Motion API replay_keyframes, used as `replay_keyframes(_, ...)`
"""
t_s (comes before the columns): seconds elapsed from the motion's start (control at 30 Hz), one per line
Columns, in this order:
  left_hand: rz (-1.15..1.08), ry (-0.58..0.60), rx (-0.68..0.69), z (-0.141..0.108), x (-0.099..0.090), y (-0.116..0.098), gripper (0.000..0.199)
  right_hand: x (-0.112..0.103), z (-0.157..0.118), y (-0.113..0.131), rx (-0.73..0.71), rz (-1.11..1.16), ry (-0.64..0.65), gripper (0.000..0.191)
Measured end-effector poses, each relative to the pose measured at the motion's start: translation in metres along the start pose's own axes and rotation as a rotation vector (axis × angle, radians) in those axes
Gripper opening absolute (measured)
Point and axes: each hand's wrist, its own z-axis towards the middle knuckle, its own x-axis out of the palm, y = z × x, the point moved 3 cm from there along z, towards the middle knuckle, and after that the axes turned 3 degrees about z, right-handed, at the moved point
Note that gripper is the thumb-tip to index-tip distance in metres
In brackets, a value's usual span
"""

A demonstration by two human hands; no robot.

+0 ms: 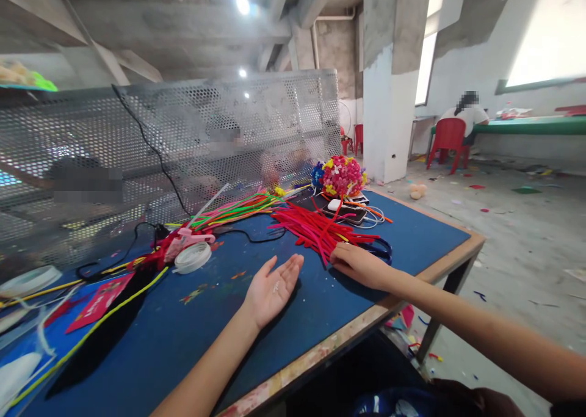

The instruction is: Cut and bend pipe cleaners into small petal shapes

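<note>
Holds left hand [270,298] palm up, opened out, with tiny whitish bits [275,287] on it; bunches right hand [359,264] right by fuzzy red stems [315,224] heaped on flat blue tabletop [416,224], can't tell if pinching anything!

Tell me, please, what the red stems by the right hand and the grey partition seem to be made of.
Red stems: probably matte chenille, from their soft, thick look; any core is hidden. Grey partition: likely metal with a dull sheen, from its regular rows of small holes.

Perforated metal screen [256,124], concrete pillar [384,99], person [471,118] on red chair [447,137], green table [535,126]
</note>
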Motion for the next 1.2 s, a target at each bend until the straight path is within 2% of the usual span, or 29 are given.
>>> replay_keyframes(0.13, -0.01, 0.013, 0.029, 0.0, -0.001, -0.001, 0.044, 0.006, -0.009, 0.009, -0.151, -0.031, -0.009, 0.022)
replay_keyframes(0.23, -0.02, -0.021, 0.043, -0.001, 0.0, -0.001, 0.044, 0.012, -0.012, 0.028, -0.21, -0.125, -0.008, 0.026)
replay_keyframes(0.33, -0.028, -0.06, 0.077, -0.001, 0.002, -0.003, 0.042, 0.017, -0.007, 0.052, -0.268, -0.155, 0.046, 0.023)
replay_keyframes(0.43, -0.024, -0.103, 0.146, -0.002, 0.003, -0.006, 0.039, 0.026, 0.005, 0.071, -0.424, -0.095, 0.116, 0.024)
replay_keyframes(0.5, -0.016, -0.139, 0.192, -0.003, 0.003, -0.01, 0.038, 0.032, 0.011, 0.076, -0.556, -0.041, 0.166, 0.027)
replay_keyframes(0.57, -0.006, -0.174, 0.232, -0.003, 0.002, -0.013, 0.038, 0.035, 0.013, 0.072, -0.622, -0.006, 0.209, 0.03)
replay_keyframes(0.63, 0.001, -0.195, 0.257, -0.003, 0.001, -0.015, 0.038, 0.03, 0.009, 0.061, -0.612, 0.012, 0.233, 0.032)
replay_keyframes(0.77, -0.014, -0.202, 0.272, -0.002, -0.001, -0.018, 0.039, 0.007, -0.011, 0.035, -0.502, 0.053, 0.256, 0.032)
replay_keyframes(0.9, -0.021, -0.206, 0.281, 0.001, -0.003, -0.021, 0.039, -0.01, -0.019, 0.021, -0.344, 0.071, 0.198, 0.032)
replay_keyframes(0.97, -0.016, -0.207, 0.285, 0.001, -0.003, -0.023, 0.039, -0.011, -0.019, 0.021, -0.302, 0.068, 0.175, 0.033)
replay_keyframes(1.07, -0.006, -0.217, 0.294, 0.0, -0.003, -0.024, 0.039, -0.003, -0.021, 0.021, -0.303, 0.031, 0.221, 0.036)
replay_keyframes(1.2, -0.001, -0.231, 0.298, 0.0, -0.004, -0.025, 0.039, 0.003, -0.041, 0.017, -0.29, 0.025, 0.245, 0.038)
